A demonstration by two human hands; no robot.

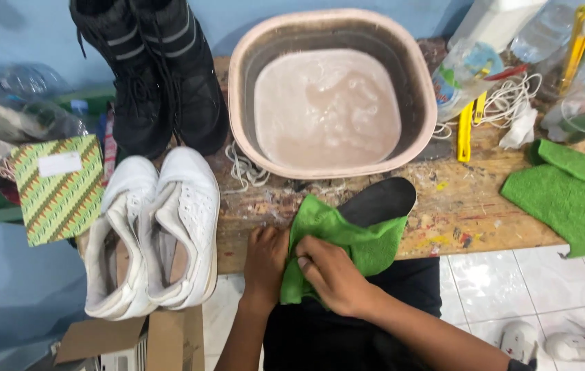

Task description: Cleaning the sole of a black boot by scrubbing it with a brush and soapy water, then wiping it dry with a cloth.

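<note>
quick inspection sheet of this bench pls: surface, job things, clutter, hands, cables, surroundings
Surface: wooden bench top, paint-flecked and stained.
Job's things: green cloth wrapped over a black insole; pink basin of cloudy water behind.
Clutter: white sneakers, black boots, second green cloth, patterned booklet, plastic bottles, yellow tools.
Hands: left hand grips the cloth's edge; right hand presses on the cloth.
Cables: nothing seen; only white laces.
Surroundings: white tiled floor, cardboard box, blue wall.

My left hand [265, 264] lay curled, fingers gripping. My right hand [334, 275] pressed down beside it — forearms converging, wrists nearly touching.
</note>
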